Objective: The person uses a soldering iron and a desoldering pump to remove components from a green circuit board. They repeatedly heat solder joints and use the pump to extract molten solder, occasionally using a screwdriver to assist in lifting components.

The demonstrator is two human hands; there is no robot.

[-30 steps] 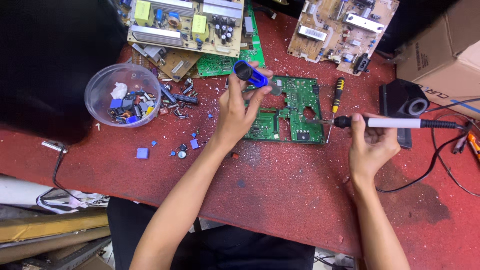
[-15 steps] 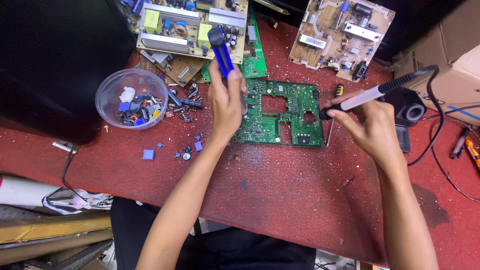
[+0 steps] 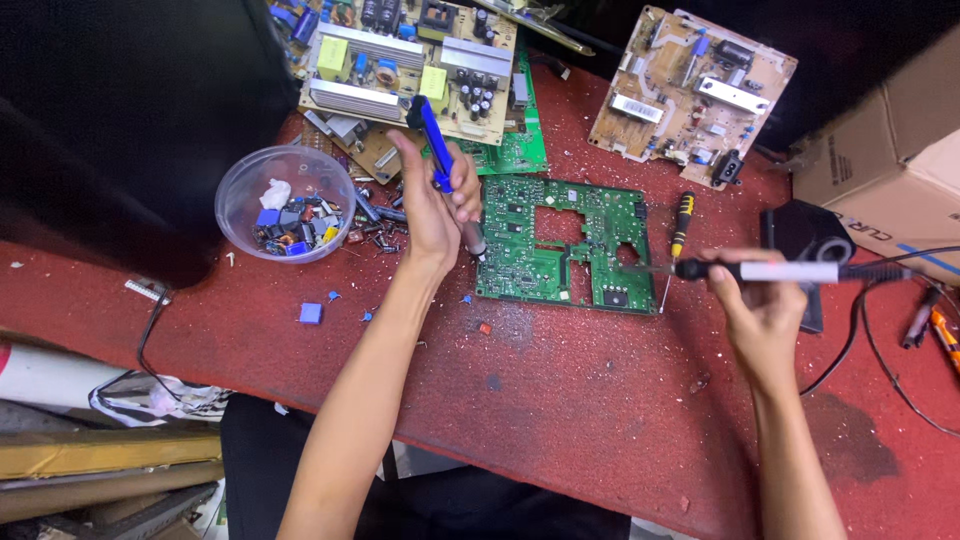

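A green circuit board (image 3: pixel 565 245) lies flat on the red table (image 3: pixel 560 400). My left hand (image 3: pixel 432 205) grips a blue and silver desoldering pump (image 3: pixel 440 165), held upright with its tip down at the board's left edge. My right hand (image 3: pixel 765 300) holds a soldering iron (image 3: pixel 760 271) level, its black grip and white barrel pointing left, its tip over the right part of the green board.
A clear bowl (image 3: pixel 288 203) of small loose components stands at the left. Beige circuit boards (image 3: pixel 690 95) and a power board (image 3: pixel 410 65) lie at the back. A yellow-handled screwdriver (image 3: pixel 678 228), a black stand (image 3: pixel 805 240), cardboard boxes (image 3: pixel 890 170) and cables sit to the right.
My right hand has swung the soldering iron from a raised tilt down to level over the board. My left hand has moved the pump down to the board's left edge.
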